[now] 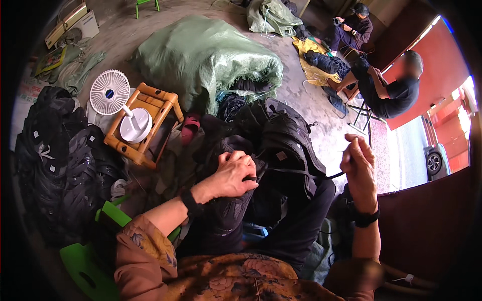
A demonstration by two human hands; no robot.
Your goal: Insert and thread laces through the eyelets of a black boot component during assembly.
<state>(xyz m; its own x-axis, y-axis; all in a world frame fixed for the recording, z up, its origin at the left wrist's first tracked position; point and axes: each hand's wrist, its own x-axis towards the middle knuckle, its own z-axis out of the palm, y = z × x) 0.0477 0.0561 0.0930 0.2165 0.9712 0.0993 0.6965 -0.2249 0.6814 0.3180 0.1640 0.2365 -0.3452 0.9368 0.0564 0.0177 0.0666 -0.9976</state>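
Note:
A black backpack [283,138] with mesh padding lies across my lap and knees. My left hand [233,173] is closed over its padded part, with a short dark strap end poking out between thumb and fingers. From there a narrow black strap [301,172] stretches to the right. My right hand [359,160] is raised at that side, fingers curled and pinched, and the strap runs up to it. Whether the fingertips also hold something thin cannot be made out.
Black bags [65,160] are heaped at left. A white fan [113,95] stands on a bamboo stool [160,100]. Ahead lies a large green woven sack [201,55]. Two people sit at far right near a yellow sheet [306,57]. A green chair [85,271] is beside me.

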